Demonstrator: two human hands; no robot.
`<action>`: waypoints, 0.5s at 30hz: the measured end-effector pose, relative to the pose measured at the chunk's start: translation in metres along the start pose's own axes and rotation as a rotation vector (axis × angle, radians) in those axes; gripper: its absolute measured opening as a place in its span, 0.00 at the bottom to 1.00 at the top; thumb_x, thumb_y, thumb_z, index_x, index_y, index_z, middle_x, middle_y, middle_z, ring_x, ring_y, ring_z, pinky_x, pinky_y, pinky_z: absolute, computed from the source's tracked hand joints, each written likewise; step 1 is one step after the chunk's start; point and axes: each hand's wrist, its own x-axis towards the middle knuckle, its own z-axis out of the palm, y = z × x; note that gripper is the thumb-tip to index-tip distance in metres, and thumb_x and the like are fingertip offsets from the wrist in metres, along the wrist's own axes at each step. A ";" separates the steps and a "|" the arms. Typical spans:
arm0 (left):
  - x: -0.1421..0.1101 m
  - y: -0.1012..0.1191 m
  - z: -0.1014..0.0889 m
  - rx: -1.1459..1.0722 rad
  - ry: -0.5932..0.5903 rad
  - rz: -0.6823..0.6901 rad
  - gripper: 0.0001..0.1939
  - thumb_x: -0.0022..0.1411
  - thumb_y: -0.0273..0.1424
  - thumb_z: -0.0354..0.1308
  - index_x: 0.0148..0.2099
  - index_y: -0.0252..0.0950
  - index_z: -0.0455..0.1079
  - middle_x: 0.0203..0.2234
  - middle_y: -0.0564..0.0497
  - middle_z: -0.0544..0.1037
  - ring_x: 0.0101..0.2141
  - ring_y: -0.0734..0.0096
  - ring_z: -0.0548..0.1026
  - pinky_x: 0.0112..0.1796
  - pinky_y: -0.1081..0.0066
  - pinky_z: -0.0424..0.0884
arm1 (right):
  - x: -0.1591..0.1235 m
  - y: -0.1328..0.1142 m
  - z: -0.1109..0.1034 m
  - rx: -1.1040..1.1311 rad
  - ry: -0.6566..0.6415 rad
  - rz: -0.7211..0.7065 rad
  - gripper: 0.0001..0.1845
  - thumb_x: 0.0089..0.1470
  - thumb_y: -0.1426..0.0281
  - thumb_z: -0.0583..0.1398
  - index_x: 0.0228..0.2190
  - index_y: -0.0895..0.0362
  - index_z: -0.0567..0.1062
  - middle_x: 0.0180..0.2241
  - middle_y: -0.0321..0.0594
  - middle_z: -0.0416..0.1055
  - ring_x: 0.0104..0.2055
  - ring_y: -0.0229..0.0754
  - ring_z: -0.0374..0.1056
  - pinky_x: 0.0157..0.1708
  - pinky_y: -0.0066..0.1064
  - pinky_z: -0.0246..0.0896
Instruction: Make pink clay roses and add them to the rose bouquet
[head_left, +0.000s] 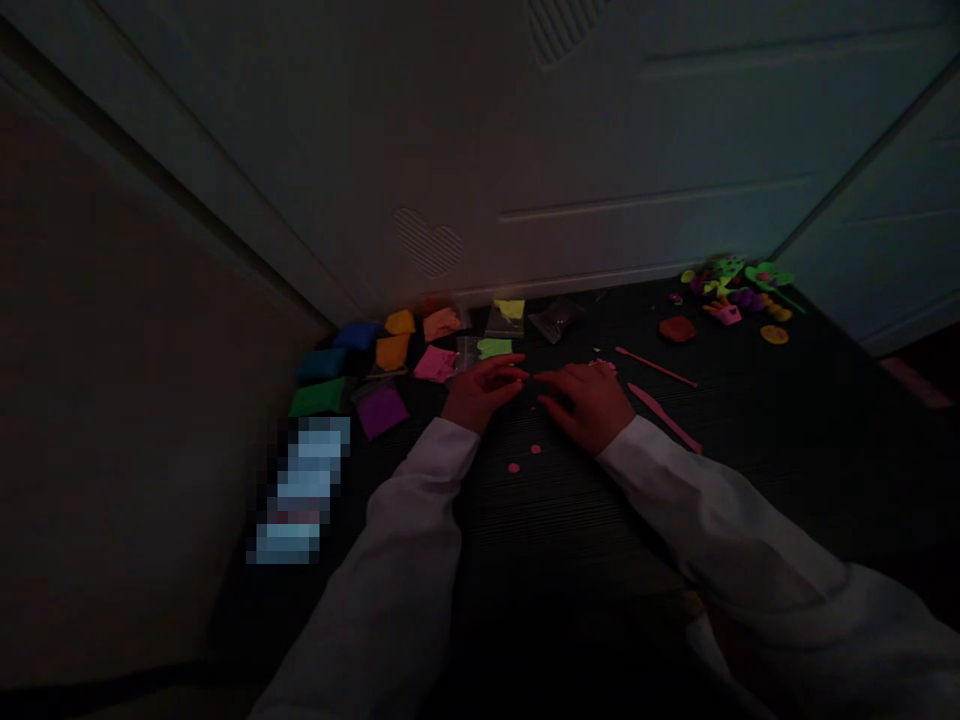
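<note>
The scene is dim. My left hand (480, 392) and my right hand (589, 402) rest low over a dark ribbed mat (570, 500), fingertips almost meeting near the middle. Both hands have fingers curled toward each other as if pinching something tiny; what lies between them is too small and dark to name. Two small pink clay dots (525, 458) lie on the mat just below my hands. A bit of pink clay (604, 366) sits beyond my right hand. White sleeves cover both arms.
Several coloured clay packets (390, 352) lie at the left rear. Two pink modelling sticks (660, 395) lie right of my hands. A red clay disc (677, 329) and small clay figures (739, 288) sit at the far right. A white panelled door (570, 180) stands behind.
</note>
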 end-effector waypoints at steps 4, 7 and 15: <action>0.001 -0.002 -0.001 0.004 -0.005 0.011 0.23 0.41 0.28 0.61 0.43 0.36 0.66 0.29 0.52 0.73 0.31 0.76 0.70 0.36 0.72 0.65 | 0.000 0.000 0.000 0.004 -0.004 0.005 0.15 0.50 0.67 0.53 0.41 0.53 0.66 0.34 0.38 0.68 0.38 0.42 0.61 0.39 0.35 0.45; 0.001 -0.002 -0.001 0.015 0.008 0.025 0.23 0.40 0.28 0.62 0.43 0.36 0.66 0.26 0.54 0.72 0.29 0.78 0.69 0.34 0.73 0.64 | 0.000 0.000 0.000 0.009 -0.008 0.008 0.15 0.50 0.67 0.53 0.41 0.54 0.66 0.34 0.38 0.68 0.38 0.42 0.61 0.39 0.35 0.45; 0.000 0.005 0.001 0.124 0.092 0.029 0.14 0.49 0.34 0.56 0.39 0.34 0.68 0.23 0.54 0.72 0.26 0.79 0.67 0.31 0.75 0.62 | 0.000 -0.001 0.000 0.012 -0.008 0.010 0.15 0.50 0.66 0.52 0.41 0.54 0.66 0.34 0.39 0.68 0.38 0.42 0.61 0.39 0.35 0.45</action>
